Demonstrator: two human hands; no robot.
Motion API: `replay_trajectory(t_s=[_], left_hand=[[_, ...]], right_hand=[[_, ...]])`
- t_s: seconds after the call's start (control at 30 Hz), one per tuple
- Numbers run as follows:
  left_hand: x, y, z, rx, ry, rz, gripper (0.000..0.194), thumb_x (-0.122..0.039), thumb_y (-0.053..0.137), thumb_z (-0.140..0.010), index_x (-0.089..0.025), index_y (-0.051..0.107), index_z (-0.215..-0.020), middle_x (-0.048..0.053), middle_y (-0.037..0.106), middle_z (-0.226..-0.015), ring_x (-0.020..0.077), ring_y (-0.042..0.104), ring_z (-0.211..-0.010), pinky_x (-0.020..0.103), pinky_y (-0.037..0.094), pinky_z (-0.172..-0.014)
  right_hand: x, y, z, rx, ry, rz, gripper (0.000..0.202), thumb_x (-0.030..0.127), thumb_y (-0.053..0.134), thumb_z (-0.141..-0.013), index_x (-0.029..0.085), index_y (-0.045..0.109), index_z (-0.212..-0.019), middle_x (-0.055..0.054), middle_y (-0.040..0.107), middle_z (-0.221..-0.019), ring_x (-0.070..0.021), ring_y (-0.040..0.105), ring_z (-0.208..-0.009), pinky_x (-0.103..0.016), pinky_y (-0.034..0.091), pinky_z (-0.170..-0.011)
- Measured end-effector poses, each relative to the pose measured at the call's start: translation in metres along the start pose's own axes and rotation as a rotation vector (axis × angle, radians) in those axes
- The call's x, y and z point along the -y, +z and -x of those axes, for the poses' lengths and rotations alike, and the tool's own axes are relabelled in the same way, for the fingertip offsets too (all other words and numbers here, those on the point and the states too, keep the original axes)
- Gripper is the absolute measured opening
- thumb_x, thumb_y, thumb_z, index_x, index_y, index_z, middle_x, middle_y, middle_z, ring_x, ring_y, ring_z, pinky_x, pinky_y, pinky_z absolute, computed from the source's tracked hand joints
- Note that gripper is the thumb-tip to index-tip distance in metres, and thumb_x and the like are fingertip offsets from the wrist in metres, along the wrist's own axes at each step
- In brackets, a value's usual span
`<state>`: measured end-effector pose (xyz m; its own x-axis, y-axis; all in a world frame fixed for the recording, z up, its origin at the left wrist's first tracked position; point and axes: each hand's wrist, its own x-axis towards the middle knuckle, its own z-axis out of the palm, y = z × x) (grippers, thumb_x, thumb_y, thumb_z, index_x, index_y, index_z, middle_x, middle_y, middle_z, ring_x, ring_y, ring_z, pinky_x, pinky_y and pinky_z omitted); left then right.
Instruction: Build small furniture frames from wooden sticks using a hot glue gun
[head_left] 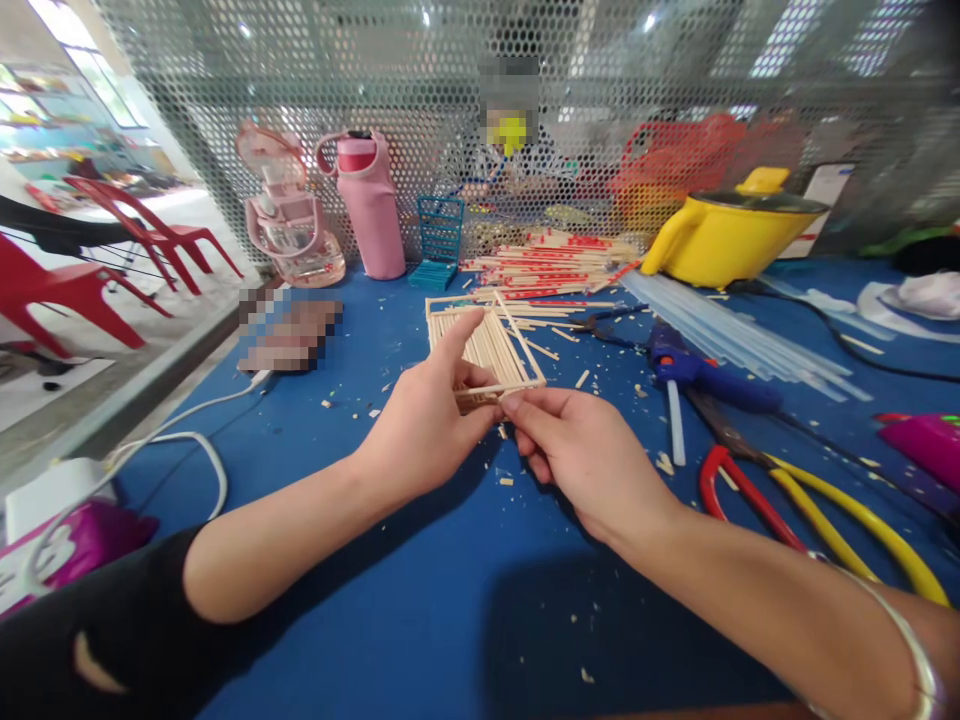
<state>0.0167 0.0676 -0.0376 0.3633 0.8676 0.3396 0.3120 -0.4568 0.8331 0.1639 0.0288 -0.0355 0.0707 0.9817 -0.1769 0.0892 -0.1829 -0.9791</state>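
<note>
One stick frame (496,345) at the centre; two bottles (373,218) at ten o'clock; one teal stand (436,240) at eleven; one pile of sticks (540,265) at one, too overlapped to count singly; one yellow pot (731,240) at two; one glue gun (724,385) at three; one tool with two handles (739,442) towards four; two red chairs (52,290) around nine

Perforated metal screen (420,90) behind blue tabletop (360,620); red chairs (45,290) left, pale floor (195,205), bright window (105,80) upper left.
</note>
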Motion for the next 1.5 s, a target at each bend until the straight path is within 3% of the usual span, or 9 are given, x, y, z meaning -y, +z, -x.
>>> replay_trajectory(t_s=[0.37, 0.6, 0.67, 0.73, 0.8, 0.9, 1.0, 1.5], left_hand=[[-0.001, -0.004, 0.001, 0.038, 0.032, -0.037, 0.073, -0.009, 0.057, -0.079, -0.022, 0.027, -0.145, 0.003, 0.071, -0.094, 0.0142, 0.069, -0.083, 0.026, 0.053, -0.075], [-0.003, -0.003, 0.003, 0.000, 0.034, -0.064, 0.069, -0.010, 0.057, -0.080, -0.021, 0.030, -0.144, 0.001, 0.071, -0.091, 0.0129, 0.068, -0.080, 0.024, 0.051, -0.075], [-0.002, -0.003, 0.004, -0.008, 0.030, -0.095, 0.070, -0.011, 0.058, -0.079, -0.021, 0.031, -0.143, 0.002, 0.070, -0.091, 0.0134, 0.067, -0.080, 0.026, 0.051, -0.077], [-0.001, -0.003, 0.004, -0.014, 0.025, -0.119, 0.070, -0.011, 0.059, -0.078, -0.021, 0.032, -0.143, 0.002, 0.069, -0.091, 0.0131, 0.066, -0.079, 0.026, 0.051, -0.076], [-0.001, -0.003, 0.004, -0.008, 0.026, -0.113, 0.071, -0.010, 0.058, -0.078, -0.021, 0.031, -0.143, 0.001, 0.069, -0.091, 0.0125, 0.066, -0.078, 0.025, 0.051, -0.075], [-0.001, -0.003, 0.004, -0.002, 0.013, -0.068, 0.071, -0.009, 0.057, -0.077, -0.022, 0.031, -0.143, 0.001, 0.069, -0.091, 0.0127, 0.066, -0.079, 0.025, 0.051, -0.074], [-0.002, -0.002, 0.004, -0.012, -0.019, -0.045, 0.070, -0.010, 0.058, -0.077, -0.022, 0.033, -0.141, 0.001, 0.069, -0.089, 0.0128, 0.067, -0.078, 0.025, 0.052, -0.072], [-0.002, -0.005, 0.003, 0.018, -0.023, -0.065, 0.066, -0.015, 0.059, -0.080, -0.022, 0.033, -0.140, 0.001, 0.069, -0.088, 0.0136, 0.067, -0.076, 0.027, 0.050, -0.071]], right_hand=[[0.005, 0.004, -0.001, -0.021, 0.052, 0.012, 0.020, 0.035, 0.061, -0.082, 0.018, 0.065, -0.075, 0.006, 0.048, -0.050, -0.0047, 0.039, -0.037, -0.019, 0.026, -0.034], [0.000, -0.005, 0.006, -0.018, -0.007, 0.068, 0.027, 0.042, 0.056, -0.084, 0.019, 0.065, -0.074, 0.004, 0.052, -0.052, -0.0073, 0.042, -0.040, -0.020, 0.028, -0.036], [0.000, -0.011, 0.010, -0.103, -0.082, 0.122, 0.023, 0.040, 0.057, -0.084, 0.020, 0.067, -0.077, 0.005, 0.047, -0.050, -0.0074, 0.039, -0.040, -0.021, 0.027, -0.036], [0.002, -0.017, 0.011, -0.238, -0.259, 0.239, 0.017, 0.034, 0.057, -0.084, 0.021, 0.068, -0.083, 0.005, 0.046, -0.052, -0.0081, 0.038, -0.044, -0.022, 0.030, -0.040], [0.003, -0.019, 0.009, -0.339, -0.517, 0.425, 0.017, 0.026, 0.058, -0.083, 0.021, 0.068, -0.096, 0.001, 0.058, -0.071, -0.0113, 0.050, -0.059, -0.024, 0.041, -0.051], [0.004, -0.019, 0.000, -0.290, -0.778, 0.675, 0.026, 0.019, 0.057, -0.084, 0.020, 0.066, -0.108, -0.007, 0.061, -0.107, -0.0192, 0.058, -0.097, -0.032, 0.049, -0.081], [0.004, -0.018, -0.007, -0.224, -0.798, 0.754, 0.021, 0.019, 0.055, -0.087, 0.017, 0.069, -0.103, -0.008, 0.063, -0.109, -0.0202, 0.058, -0.105, -0.036, 0.045, -0.093], [0.000, -0.011, -0.014, -0.274, -0.795, 0.751, 0.010, 0.022, 0.068, -0.080, 0.019, 0.070, -0.090, -0.007, 0.059, -0.102, -0.0217, 0.057, -0.100, -0.039, 0.046, -0.091]])
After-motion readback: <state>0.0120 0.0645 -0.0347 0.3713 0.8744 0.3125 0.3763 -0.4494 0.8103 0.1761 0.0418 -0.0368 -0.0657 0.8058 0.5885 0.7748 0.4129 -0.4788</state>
